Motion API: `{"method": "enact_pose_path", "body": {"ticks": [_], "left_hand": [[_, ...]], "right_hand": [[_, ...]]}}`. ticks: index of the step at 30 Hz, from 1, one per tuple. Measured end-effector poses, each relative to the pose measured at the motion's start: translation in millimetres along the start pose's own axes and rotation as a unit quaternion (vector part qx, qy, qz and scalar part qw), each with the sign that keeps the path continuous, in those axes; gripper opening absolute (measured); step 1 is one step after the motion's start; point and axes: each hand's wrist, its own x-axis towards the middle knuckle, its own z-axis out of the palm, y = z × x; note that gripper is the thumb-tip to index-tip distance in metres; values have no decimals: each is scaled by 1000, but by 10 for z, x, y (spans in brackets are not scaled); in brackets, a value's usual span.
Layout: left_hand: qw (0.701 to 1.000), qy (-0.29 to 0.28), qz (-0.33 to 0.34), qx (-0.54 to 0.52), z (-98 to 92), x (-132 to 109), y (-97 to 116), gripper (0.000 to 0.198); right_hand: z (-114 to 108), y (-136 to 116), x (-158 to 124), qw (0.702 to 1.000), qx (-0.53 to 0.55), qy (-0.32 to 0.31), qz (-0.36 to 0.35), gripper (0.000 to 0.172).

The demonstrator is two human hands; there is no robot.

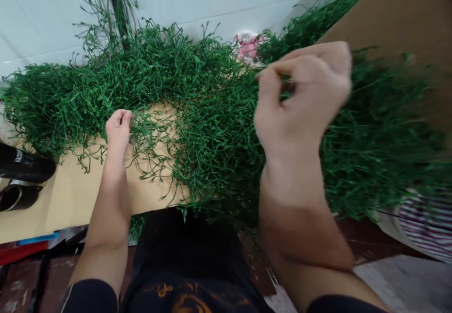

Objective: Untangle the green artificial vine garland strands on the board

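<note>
A big heap of thin green plastic stems (197,129) covers a sheet of brown cardboard (70,195) in front of me. My left hand (118,127) rests on the cardboard at the heap's edge, fingers curled closed among a few loose stems. My right hand (300,99) is raised above the heap, close to the camera, with fingers bent into a pinch. A bit of green shows between them, so it grips some of the stems. My dark-clothed lap (187,261) lies below the cardboard's near edge.
A black bottle-like object (24,164) and a dark cup (16,197) lie at the left. A tilted cardboard panel (399,16) stands at the upper right, a striped cloth (427,223) at the lower right. White tiled wall behind, with a dark tool handle (116,7).
</note>
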Motion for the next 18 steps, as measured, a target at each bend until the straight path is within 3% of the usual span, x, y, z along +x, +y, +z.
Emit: {"method": "enact_pose_path", "body": {"ticks": [1,3,5,7,9,14,18], "left_hand": [[1000,-27,7,-11,41,-34,63,16],[997,-65,19,-23,114,-97,164,17],[995,-86,27,-29,159,-141,212,19],[994,-100,35,-35,181,-169,221,21],[993,-106,43,-41,196,-194,218,22],[991,-114,43,-51,209,-253,236,23],[992,-104,38,-57,191,-232,229,19]], "right_hand": [[45,159,26,998,-26,-51,31,12],[158,408,20,993,-65,-64,74,25],[282,479,-54,994,-66,-62,66,30],[423,349,-173,995,-30,-90,37,29],[592,88,-298,986,39,-163,20,28],[999,-437,-431,910,200,-356,74,20],[1047,-470,-396,852,320,-397,120,19]]}}
